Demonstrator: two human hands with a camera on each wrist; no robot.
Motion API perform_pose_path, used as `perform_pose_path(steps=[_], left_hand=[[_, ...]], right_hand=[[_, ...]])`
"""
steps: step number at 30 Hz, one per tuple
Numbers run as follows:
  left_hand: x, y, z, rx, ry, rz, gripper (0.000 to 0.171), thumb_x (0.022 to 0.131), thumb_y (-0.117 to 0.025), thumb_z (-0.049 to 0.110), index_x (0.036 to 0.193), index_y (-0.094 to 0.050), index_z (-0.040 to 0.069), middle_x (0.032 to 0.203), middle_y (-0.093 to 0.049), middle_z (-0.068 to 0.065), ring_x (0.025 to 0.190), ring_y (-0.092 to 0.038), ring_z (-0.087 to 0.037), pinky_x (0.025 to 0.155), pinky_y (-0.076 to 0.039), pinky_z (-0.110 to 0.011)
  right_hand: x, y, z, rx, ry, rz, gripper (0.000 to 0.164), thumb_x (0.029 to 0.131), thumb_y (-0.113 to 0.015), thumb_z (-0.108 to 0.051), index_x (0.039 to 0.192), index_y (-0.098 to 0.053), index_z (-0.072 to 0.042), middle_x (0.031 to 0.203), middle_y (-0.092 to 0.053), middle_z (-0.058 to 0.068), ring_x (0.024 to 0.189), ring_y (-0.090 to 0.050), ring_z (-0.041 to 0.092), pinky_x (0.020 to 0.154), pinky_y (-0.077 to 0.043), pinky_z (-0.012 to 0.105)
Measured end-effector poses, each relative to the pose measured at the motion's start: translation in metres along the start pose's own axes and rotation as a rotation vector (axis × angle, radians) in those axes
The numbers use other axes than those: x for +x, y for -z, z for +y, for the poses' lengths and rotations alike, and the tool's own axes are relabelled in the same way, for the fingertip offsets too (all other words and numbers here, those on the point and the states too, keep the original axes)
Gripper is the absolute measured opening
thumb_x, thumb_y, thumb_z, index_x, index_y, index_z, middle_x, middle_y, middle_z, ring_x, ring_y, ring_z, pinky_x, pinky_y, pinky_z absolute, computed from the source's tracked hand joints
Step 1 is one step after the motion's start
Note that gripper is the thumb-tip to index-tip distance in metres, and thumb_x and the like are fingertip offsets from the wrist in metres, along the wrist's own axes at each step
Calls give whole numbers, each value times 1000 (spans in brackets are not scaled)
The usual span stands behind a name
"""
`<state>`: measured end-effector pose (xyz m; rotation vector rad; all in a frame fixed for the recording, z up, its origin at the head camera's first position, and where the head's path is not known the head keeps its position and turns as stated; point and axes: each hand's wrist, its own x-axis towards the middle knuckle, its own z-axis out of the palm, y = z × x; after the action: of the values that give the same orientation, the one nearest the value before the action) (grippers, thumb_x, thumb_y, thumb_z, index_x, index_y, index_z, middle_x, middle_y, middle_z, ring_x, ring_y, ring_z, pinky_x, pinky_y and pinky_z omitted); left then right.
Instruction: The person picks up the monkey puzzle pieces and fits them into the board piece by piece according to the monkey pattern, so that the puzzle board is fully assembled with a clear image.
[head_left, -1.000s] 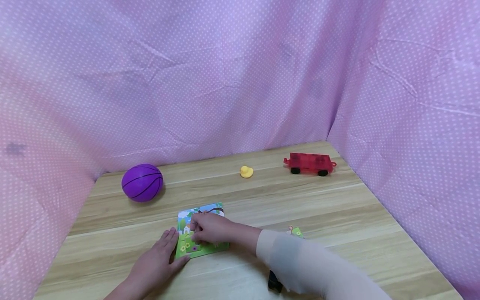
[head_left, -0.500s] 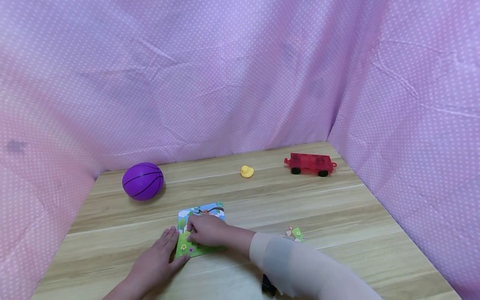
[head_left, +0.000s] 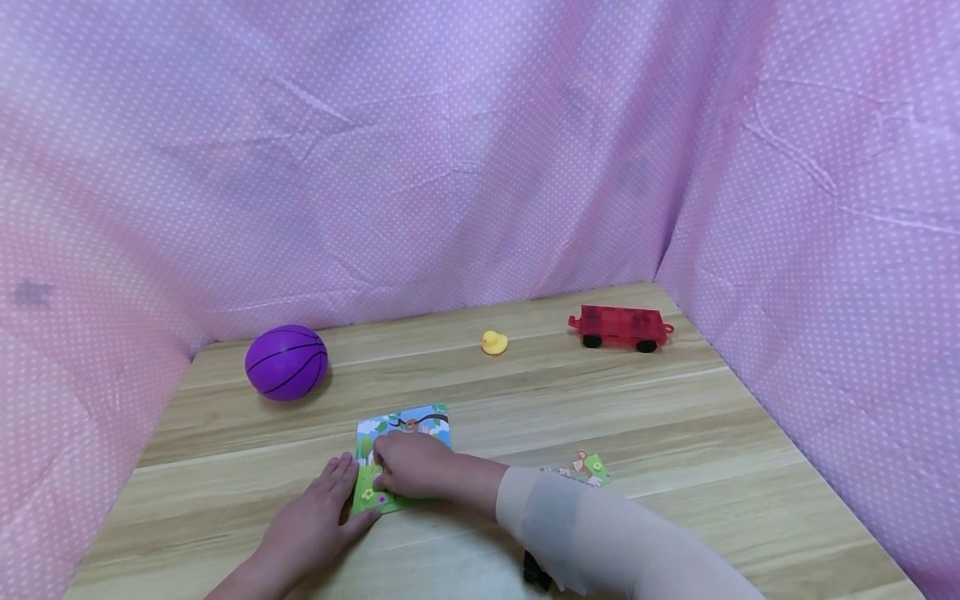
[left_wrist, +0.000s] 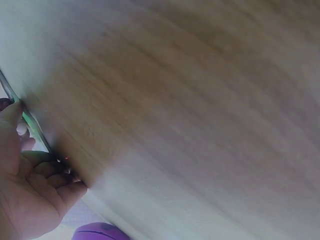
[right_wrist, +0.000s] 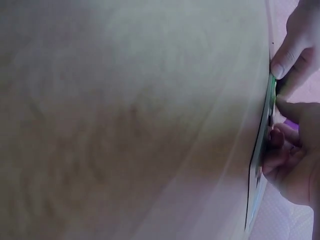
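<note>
A square picture puzzle board [head_left: 401,414] with blue sky and green grass lies on the table in the head view. My left hand [head_left: 311,517] rests along its left edge, fingers straight and thumb at the near corner. Over the middle of the board, my right hand [head_left: 415,464] has its fingers curled, thumb and fingertips down on a green puzzle piece [head_left: 382,499] with a purple flower. That hand covers most of the piece. In the right wrist view, the right thumb [right_wrist: 290,109] and curled fingers touch the board's surface.
Loose puzzle pieces [head_left: 592,469] lie right of the board, partly behind the right sleeve. A purple ball [head_left: 287,363], a yellow toy duck [head_left: 494,342] and a red toy wagon [head_left: 622,327] stand toward the back. Something black [head_left: 536,572] shows under the right forearm. Pink dotted cloth surrounds the table.
My right hand has shifted slightly left and toward me over the board. The green piece, askew earlier, now lies more in line with the board. My left hand stays put.
</note>
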<state>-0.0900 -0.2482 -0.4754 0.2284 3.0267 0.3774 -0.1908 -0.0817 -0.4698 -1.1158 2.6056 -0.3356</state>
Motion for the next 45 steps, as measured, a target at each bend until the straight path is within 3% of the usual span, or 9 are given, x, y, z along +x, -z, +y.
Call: perform_pose_path(steps=[4,8,19,26,30,37,45], left_hand=[[-1,-1,0,4,-6,9,85,89,-60,60,143,-46,-4,152,-40,-21,142,-35,-40,108,-39,-57],[-1,-1,-1,2,-2,6,86,89,-60,61,143,-45,-4,152,-40,-22,142,-35,-40,108,-39,-57],[-2,-1,-1,-7,8,-14,88,89,-59,63,144,-45,-4,153,-39,-22,143,-34,-40,109,-38,-57],[-2,-1,-2,4,8,-6,88,89,-60,63,143,-45,-4,153,-39,-22,143,-34,-40,109,-39,-57],[-3,0,-2,7,14,-23,88,89,-59,63,144,-45,-4,153,-39,-22,143,-34,-40,109,-38,-57],[-3,2,0,4,16,-38,89,89,-56,65,145,-43,-3,155,-37,-21,144,-32,-39,109,-38,-58],[0,-2,-1,7,14,-8,91,89,-54,67,144,-44,-4,153,-38,-21,144,-33,-39,110,-38,-57]], right_hand=[[-4,1,5,-19,92,-7,32,87,-71,-48,108,-64,-24,97,-57,-12,81,-51,0,71,-47,17],[-8,-1,6,-61,156,-8,29,87,-71,-48,103,-61,-26,94,-52,-12,76,-49,0,62,-43,16],[-3,-9,-1,-100,127,8,24,88,-71,-44,91,-57,-26,82,-54,-15,73,-50,1,61,-42,19],[-4,-4,-2,-112,163,-43,21,90,-69,-44,93,-56,-27,82,-54,-16,73,-50,0,61,-43,19],[-3,0,0,-63,183,-88,21,90,-70,-42,94,-56,-27,80,-54,-16,72,-52,1,60,-42,18],[1,6,3,39,101,-147,31,86,-74,-44,105,-56,-27,82,-57,-14,73,-54,3,62,-44,20],[-2,15,14,121,120,-158,43,92,-69,-35,132,-56,-25,87,-61,-13,76,-55,2,71,-48,18]])
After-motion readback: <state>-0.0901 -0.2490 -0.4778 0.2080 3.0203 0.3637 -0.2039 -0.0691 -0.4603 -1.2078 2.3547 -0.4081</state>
